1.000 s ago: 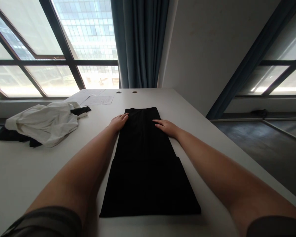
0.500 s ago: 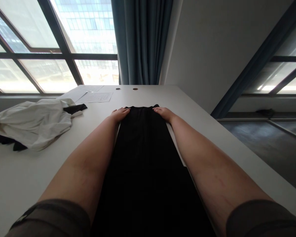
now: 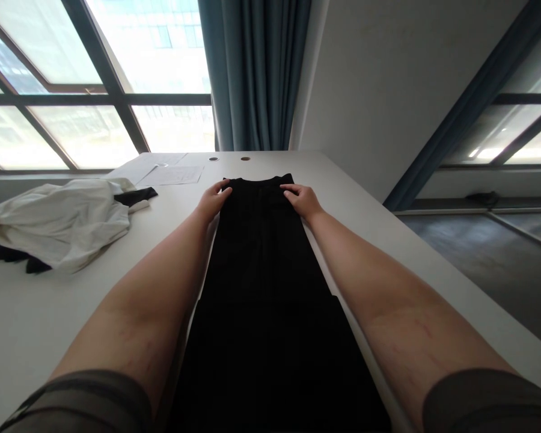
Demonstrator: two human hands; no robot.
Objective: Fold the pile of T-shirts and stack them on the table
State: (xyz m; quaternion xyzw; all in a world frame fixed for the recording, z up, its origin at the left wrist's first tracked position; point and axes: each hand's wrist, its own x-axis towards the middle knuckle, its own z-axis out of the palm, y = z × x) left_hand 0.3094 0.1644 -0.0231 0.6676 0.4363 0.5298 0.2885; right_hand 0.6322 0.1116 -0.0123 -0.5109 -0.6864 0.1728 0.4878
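A long black garment (image 3: 264, 252) lies lengthwise on the white table, running from its narrow far edge towards me. Its kind is hard to make out in the dark cloth; the far end looks like a waistband with a slight dip in the middle. My left hand (image 3: 213, 199) grips the far left corner, thumb and fingers on the cloth. At the far right corner my right hand (image 3: 303, 199) pinches the cloth in the same way. Both forearms stretch along the garment's sides.
On the left of the white table (image 3: 342, 204) lies a crumpled white garment (image 3: 67, 222) with black cloth under it. Papers (image 3: 174, 174) and two round holes are near the far edge. Behind hang a blue curtain (image 3: 252, 72) and a window (image 3: 162, 54).
My hands have gone from lying flat on the far corners to gripping them. The garment's far edge has shifted a little away from me, its middle now dipping.
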